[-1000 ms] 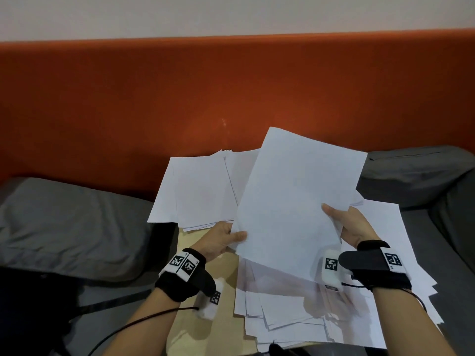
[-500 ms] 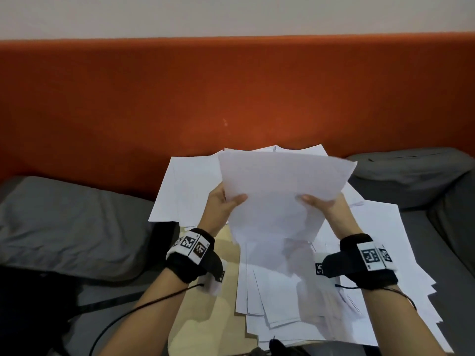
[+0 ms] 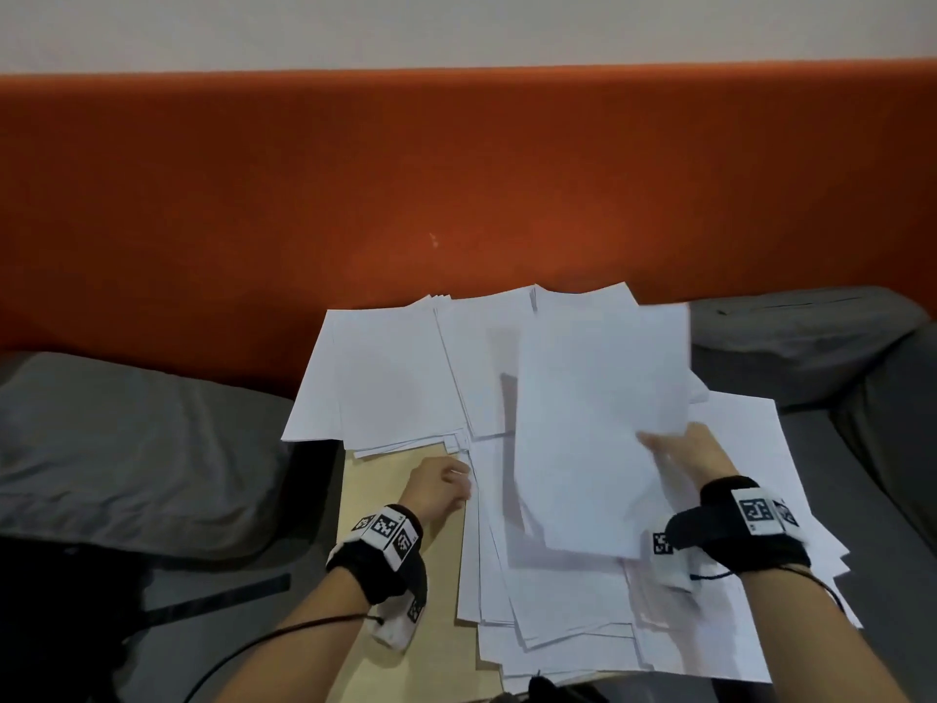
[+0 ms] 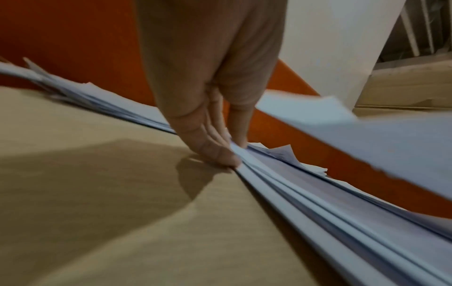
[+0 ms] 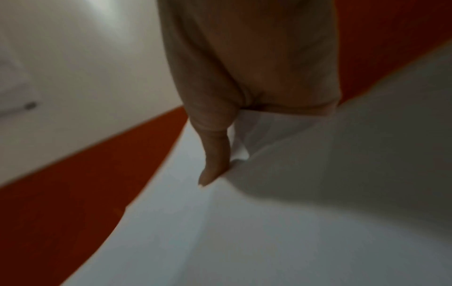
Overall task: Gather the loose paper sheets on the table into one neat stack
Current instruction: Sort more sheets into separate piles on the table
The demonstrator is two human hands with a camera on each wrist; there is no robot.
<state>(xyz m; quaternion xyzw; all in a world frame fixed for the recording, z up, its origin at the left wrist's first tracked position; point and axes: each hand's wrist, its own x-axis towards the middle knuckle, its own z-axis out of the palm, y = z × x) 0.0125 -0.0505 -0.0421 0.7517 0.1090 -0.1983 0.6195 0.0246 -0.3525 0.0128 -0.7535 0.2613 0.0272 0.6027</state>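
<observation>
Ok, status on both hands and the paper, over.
Right hand holds lifted sheet. Left hand pinches pile edge. Sheets still scattered, nothing blocking.

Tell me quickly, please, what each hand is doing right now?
Left hand: pinching the edge of the flat white paper pile lying on the tan wooden table.
Right hand: gripping a raised white paper sheet.

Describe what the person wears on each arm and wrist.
Both forearms are bare, with no sleeves showing. Each wrist carries a black band: the left band and the right band. Each bears white tags printed with black square-code patterns, and a small white block hangs beneath each. A thin dark cable trails from the left band along the forearm; a short one loops from the right.
</observation>
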